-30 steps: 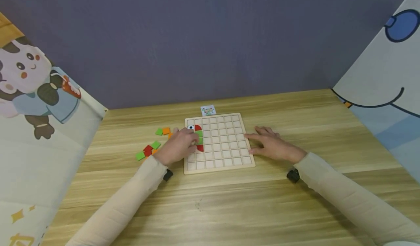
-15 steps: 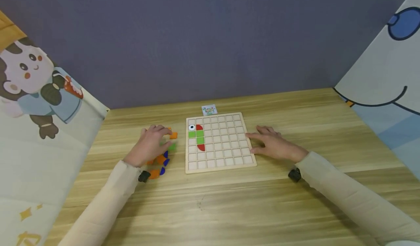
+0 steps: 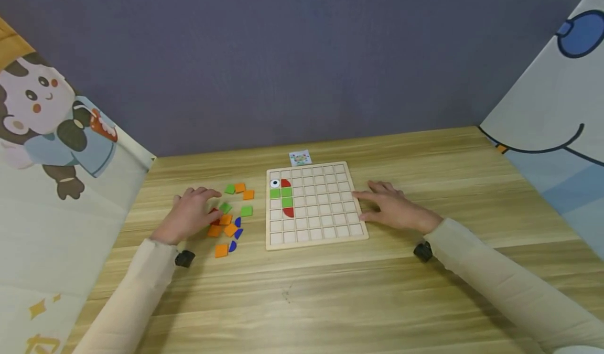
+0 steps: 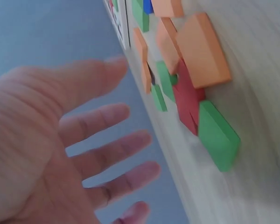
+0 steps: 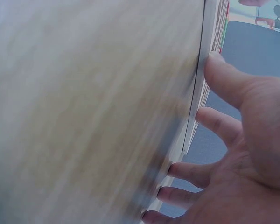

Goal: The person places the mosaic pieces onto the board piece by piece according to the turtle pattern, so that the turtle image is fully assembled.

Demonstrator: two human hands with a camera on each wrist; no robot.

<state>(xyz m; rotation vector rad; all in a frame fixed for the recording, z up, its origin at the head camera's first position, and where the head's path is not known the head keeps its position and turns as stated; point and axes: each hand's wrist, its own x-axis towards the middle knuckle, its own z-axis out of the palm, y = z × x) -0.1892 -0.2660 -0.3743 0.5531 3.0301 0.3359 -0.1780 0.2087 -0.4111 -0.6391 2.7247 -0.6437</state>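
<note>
My left hand (image 3: 189, 215) hovers over the left side of a loose group of flat tiles, its fingers spread and holding nothing. Closest to it lie a green tile (image 4: 218, 136), red tiles (image 4: 187, 100) and an orange tile (image 4: 201, 51). A wooden grid board (image 3: 325, 204) lies to the right of the tiles. In its left columns sit a white eye tile (image 3: 275, 183), green square tiles (image 3: 287, 202) and red rounded tiles (image 3: 288, 213). My right hand (image 3: 394, 207) touches the board's right edge with its thumb and index finger; the other fingertips rest by the table.
A small picture card (image 3: 300, 158) lies just behind the board. Blue half-round tiles (image 3: 233, 246) and an orange square (image 3: 221, 250) lie at the near end of the group. A dark panel (image 3: 302, 65) stands along the table's back edge.
My left hand has withdrawn from the board leftward to the loose tiles, uncovering a green tile beneath the eye tile. The right hand stays at the board's edge.
</note>
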